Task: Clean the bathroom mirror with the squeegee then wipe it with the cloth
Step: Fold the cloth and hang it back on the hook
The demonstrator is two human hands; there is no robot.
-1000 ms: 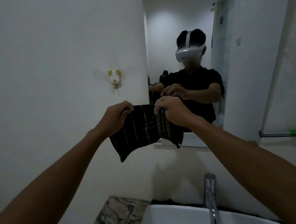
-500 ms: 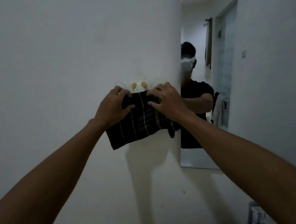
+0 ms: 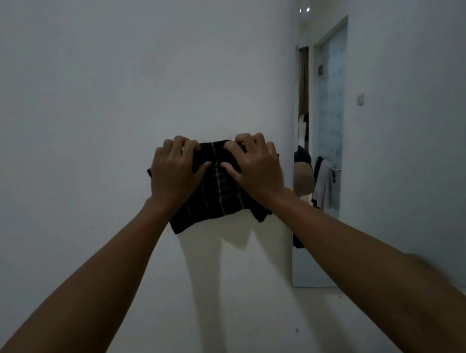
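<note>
Pressing cloth (image 3: 218,191) flat against wall (image 3: 62,111). Left hand (image 3: 172,175) now grips top left edge, fingers curled over cloth; right hand (image 3: 254,166) likewise on right edge. Since a second ago cloth has risen and shifted left, over where hook showed; probably being hung up. Mirror (image 3: 417,116) at right, untouched: wiping likely finished.

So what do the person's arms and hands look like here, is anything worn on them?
Both forearms are bare, with no sleeves in view. The left hand wears nothing visible. The right hand shows a small glint on one finger, possibly a ring, too small to tell. No gloves, watch or wristband.
</note>
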